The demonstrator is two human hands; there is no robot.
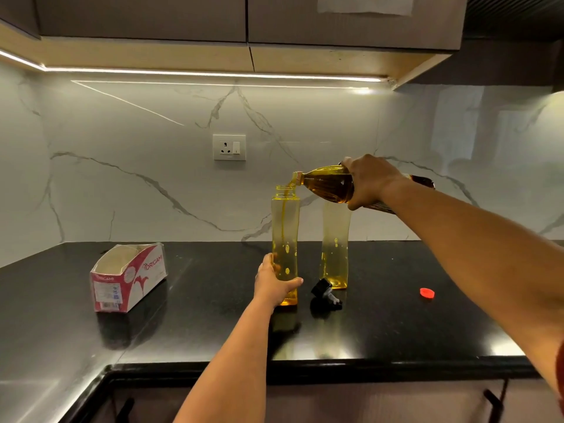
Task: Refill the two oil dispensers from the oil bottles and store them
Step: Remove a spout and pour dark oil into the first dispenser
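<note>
Two tall yellow-tinted oil dispensers stand on the black counter (213, 315). My left hand (273, 283) grips the left dispenser (285, 227) near its base; its mouth is uncapped. My right hand (370, 181) holds an oil bottle (328, 183) tipped on its side, neck over that mouth, and a thin stream of oil runs down inside. A little oil lies at the dispenser's bottom. The second dispenser (335, 248) stands just right, its top hidden behind the bottle. A black pourer cap (325, 293) lies between them at the front.
A red bottle cap (427, 292) lies on the counter to the right. An open red-and-white Origami carton (128, 277) sits at the left. A wall socket (229, 147) is on the marble backsplash; wall cabinets hang overhead.
</note>
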